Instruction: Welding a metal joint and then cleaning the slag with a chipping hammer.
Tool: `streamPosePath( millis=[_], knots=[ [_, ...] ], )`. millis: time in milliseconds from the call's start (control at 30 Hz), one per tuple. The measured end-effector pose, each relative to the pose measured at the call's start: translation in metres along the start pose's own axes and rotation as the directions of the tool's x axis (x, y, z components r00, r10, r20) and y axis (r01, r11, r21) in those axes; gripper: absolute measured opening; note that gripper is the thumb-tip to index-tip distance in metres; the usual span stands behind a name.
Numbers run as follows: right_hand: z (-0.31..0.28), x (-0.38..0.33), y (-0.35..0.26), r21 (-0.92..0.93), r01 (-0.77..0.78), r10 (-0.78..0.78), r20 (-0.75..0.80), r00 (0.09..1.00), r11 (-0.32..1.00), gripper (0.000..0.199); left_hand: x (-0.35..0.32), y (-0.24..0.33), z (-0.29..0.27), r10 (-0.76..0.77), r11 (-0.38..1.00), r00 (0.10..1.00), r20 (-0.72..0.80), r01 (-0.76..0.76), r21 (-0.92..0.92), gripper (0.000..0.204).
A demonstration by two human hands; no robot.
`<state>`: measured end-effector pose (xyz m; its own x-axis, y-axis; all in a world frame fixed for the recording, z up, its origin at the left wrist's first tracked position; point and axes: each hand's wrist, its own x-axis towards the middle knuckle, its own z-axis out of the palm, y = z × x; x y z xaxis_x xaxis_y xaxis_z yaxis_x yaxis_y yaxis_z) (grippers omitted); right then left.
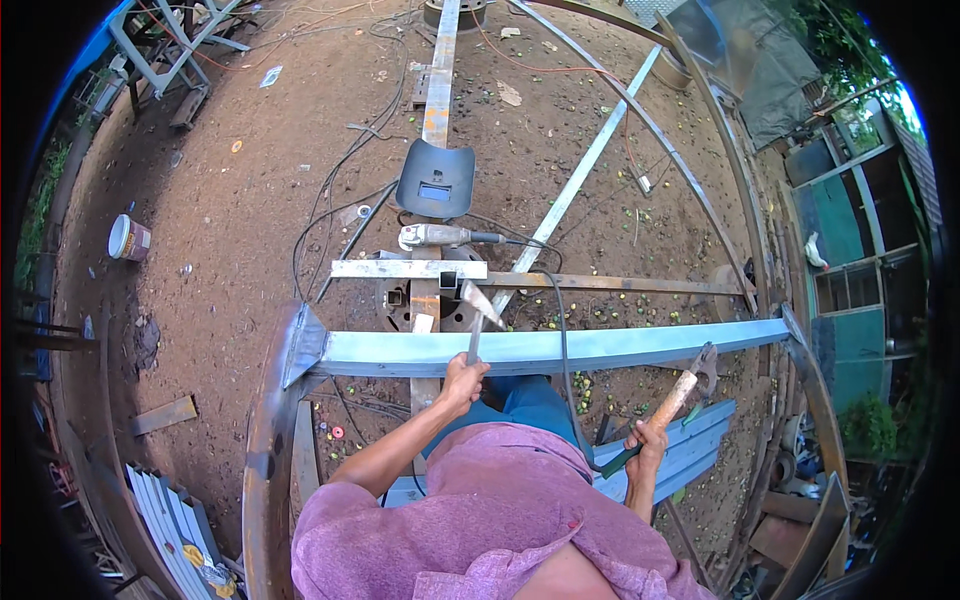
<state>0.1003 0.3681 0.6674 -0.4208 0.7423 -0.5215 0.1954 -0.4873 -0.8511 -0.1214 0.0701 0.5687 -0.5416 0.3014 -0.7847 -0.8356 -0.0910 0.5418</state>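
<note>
My left hand (462, 385) is closed round the handle of a hammer (482, 305), whose pale, slightly blurred head stands over the far side of a silvery square metal tube (540, 347). That tube runs crosswise in front of me between two rusty side beams. On the right, my right hand (647, 445) grips a welding electrode holder (675, 397) with a worn, pale handle and green parts. Its jaws reach the tube's near edge toward the right end; whether they touch it, I cannot tell. No rod shows in the jaws. A dark cable (563, 330) hangs across the tube.
An angle grinder (435, 236) lies beyond the tube, with a dark welding mask (435, 180) behind it. A short metal tube (408, 269) rests near a round metal base. Cables cross the dirt. A white bucket (129, 238) stands left; metal sheets (175, 520) lie lower left.
</note>
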Motion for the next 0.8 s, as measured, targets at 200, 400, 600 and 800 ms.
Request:
streamPosePath(
  millis=[200, 400, 600, 800],
  knots=[
    [0.035, 0.020, -0.017, -0.001, 0.017, -0.017, 0.078, 0.997, 1.000, 0.020, -0.006, -0.008, 0.071, 0.386, 0.855, 0.875, 0.291, -0.458, 0.242, 0.021],
    [0.090, 0.060, -0.049, 0.193, -0.088, 0.004, 0.400, 0.916, 0.977, 0.016, -0.022, 0.000, 0.116, 0.573, 0.755, 0.708, 0.412, -0.652, 0.069, 0.031],
    [0.136, 0.094, -0.049, 0.274, -0.183, 0.000, 0.556, 0.831, 0.944, 0.023, 0.006, 0.014, 0.138, 0.644, 0.684, 0.644, 0.413, -0.727, 0.066, 0.032],
    [0.176, 0.098, -0.051, 0.101, -0.176, 0.123, 0.397, 0.909, 0.979, 0.030, 0.021, 0.045, 0.210, 0.749, 0.660, 0.628, 0.212, -0.737, -0.149, 0.027]
  ],
)
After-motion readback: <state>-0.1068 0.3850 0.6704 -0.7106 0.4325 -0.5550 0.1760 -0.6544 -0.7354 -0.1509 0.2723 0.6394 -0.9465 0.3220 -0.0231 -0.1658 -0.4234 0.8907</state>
